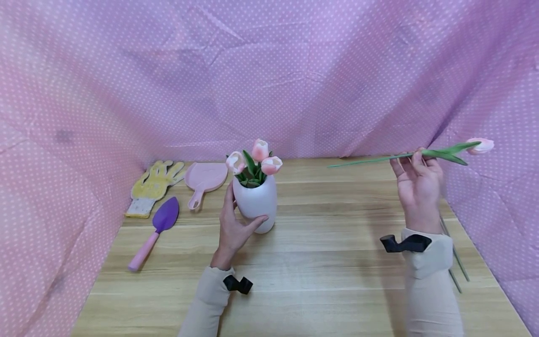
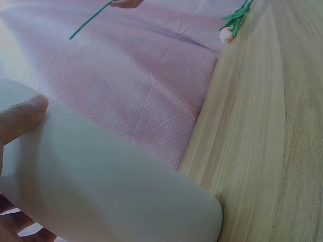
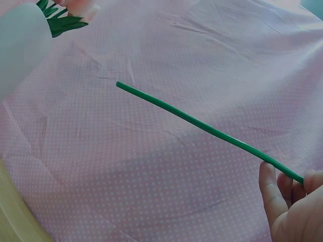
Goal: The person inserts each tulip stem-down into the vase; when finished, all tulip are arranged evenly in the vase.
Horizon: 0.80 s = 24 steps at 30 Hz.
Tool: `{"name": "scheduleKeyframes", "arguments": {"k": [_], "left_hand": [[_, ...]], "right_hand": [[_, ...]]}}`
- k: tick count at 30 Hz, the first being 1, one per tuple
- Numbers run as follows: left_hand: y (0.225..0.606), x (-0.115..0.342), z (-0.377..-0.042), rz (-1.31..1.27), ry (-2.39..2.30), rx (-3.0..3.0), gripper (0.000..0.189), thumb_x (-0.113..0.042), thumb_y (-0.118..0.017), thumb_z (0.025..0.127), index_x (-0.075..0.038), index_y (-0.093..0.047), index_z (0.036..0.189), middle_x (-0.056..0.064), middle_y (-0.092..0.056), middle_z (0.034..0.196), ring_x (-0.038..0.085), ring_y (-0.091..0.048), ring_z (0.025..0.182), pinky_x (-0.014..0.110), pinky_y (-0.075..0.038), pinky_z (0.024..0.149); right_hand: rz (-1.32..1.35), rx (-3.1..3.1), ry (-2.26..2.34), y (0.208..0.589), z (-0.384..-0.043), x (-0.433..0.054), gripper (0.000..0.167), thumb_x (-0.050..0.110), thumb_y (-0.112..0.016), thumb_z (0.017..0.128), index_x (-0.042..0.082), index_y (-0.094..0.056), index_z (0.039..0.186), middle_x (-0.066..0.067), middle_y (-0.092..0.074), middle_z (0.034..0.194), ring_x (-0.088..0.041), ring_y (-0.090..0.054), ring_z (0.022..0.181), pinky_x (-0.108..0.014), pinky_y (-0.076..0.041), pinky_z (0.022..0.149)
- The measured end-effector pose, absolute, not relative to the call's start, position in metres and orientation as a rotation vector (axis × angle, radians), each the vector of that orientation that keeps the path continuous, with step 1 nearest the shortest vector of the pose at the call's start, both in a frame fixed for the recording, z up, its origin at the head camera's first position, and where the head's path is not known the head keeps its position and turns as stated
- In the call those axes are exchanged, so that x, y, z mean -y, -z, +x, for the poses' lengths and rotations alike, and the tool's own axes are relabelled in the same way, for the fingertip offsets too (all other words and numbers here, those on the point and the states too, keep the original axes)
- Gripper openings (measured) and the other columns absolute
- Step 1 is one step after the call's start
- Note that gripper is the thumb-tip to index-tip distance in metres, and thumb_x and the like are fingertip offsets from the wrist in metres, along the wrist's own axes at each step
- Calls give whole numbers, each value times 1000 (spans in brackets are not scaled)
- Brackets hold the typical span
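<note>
Held tulip (image 1: 438,153): raised above the table (image 1: 332,262), well to the right of the vase (image 1: 257,201). Long axis nearly level; bare stem end points toward the vase, bloom away from it. Right hand (image 1: 418,185): thumb and fingers pinch the stem just below the leaves. Left hand (image 1: 233,229): fingers curled round the vase, thumb across its near side; vase roughly upright.

Vase contents: three pink-and-white tulips (image 1: 260,150) with green leaves, blooms above the rim.

Head view, right of the vase: two loose stems (image 1: 456,252), partly behind the right sleeve. Left wrist view adds a loose bloom (image 2: 226,35) with leaves at the table's edge; right wrist view leaves out the held bloom.

Left of the vase: dustpan (image 1: 206,177), glove (image 1: 152,185), trowel (image 1: 157,229).
</note>
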<state>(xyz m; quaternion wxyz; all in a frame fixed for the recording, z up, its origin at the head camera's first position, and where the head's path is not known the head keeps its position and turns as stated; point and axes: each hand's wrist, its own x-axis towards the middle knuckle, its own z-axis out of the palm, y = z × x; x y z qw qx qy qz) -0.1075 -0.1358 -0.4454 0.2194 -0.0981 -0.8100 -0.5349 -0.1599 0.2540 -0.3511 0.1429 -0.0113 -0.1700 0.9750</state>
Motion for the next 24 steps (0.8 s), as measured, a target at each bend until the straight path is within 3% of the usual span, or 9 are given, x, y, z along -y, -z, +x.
{"name": "scheduleKeyframes", "arguments": {"k": [24], "left_hand": [[445,136,-108,-278,1482,2245,114,-12,-93,68,-8,-23,158,17,-41,156,38,-50,135,59,-47,107]], "right_hand": [[-55,592,-2724,333,-172,-195,5,-2,-58,93,-4,-54,91,-12,-56,80,-25,-62,74,-41,-64,65]]}}
